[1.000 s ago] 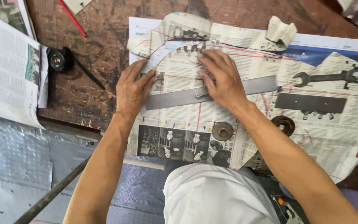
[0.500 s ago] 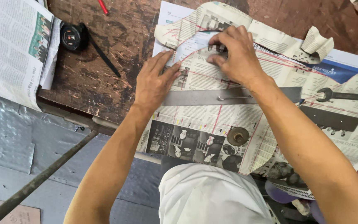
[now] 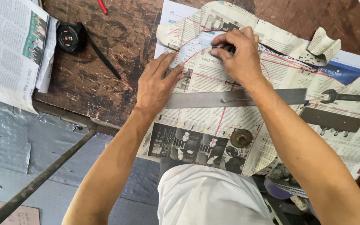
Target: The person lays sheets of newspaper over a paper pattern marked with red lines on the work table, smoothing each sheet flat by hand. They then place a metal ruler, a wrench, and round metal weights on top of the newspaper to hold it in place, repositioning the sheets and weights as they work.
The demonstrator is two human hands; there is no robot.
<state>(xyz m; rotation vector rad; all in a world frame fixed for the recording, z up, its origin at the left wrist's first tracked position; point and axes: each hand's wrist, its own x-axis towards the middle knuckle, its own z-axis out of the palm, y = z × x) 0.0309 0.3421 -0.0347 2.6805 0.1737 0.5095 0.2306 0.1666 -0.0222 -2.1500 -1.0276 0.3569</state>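
Head view, looking straight down on a scarred brown bench.

Left hand: flat, fingers spread and apart, palm pressing a sheet of newspaper onto the bench. Holds nothing; the fingertips lie at the upper left part of the sheet, beside a curved red line drawn on it.

Right hand: grip closed, thumb and fingers pinched together on a small dark object at the curved red line, probably a marker; too hidden by the fingers to tell for sure.

Steel ruler: lies flat across the newspaper, running left to right just below both hands. The right forearm crosses over it and hides its middle; the heel of the left hand is just beside its left end.

Around:
- Cut newspaper piece with a curved edge, lying above the right hand, part under it.
- Round rusty metal disc on the newspaper, below the ruler.
- Spanner to the right of the ruler's end, on paper.
- Dark flat metal bar just below the spanner.
- Black tape measure with its strap, on bare bench, well apart to the left.
- Folded newspaper at the bench's left edge.
- Red pencil end at the top edge.
- Long metal rod slanting below the bench, over grey floor sheeting.
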